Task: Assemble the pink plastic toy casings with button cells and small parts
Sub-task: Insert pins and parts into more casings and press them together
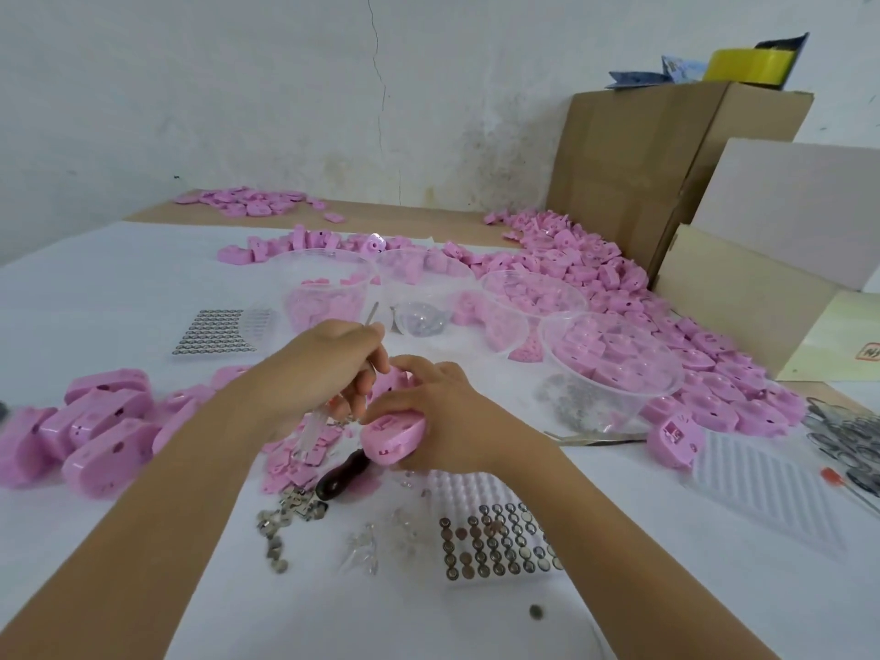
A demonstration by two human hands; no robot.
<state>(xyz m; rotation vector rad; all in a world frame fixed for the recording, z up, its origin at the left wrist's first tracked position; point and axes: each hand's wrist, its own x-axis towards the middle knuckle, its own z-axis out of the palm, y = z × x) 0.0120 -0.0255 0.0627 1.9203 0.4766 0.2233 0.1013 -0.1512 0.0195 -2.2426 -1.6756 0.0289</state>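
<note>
No text or number could be read. A red stamp (867,353) on a pale card (828,340), far right of the fingers (419,369), was too blurred.

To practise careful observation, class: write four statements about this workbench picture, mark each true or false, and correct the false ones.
1. The right hand holds a pink casing. True.
2. The left hand is empty. False: it grips a thin tool.
3. The yellow tape roll lies beside the hands. False: it sits atop the cardboard box.
4. A tray of button cells lies nearer the person than both hands. True.
</note>
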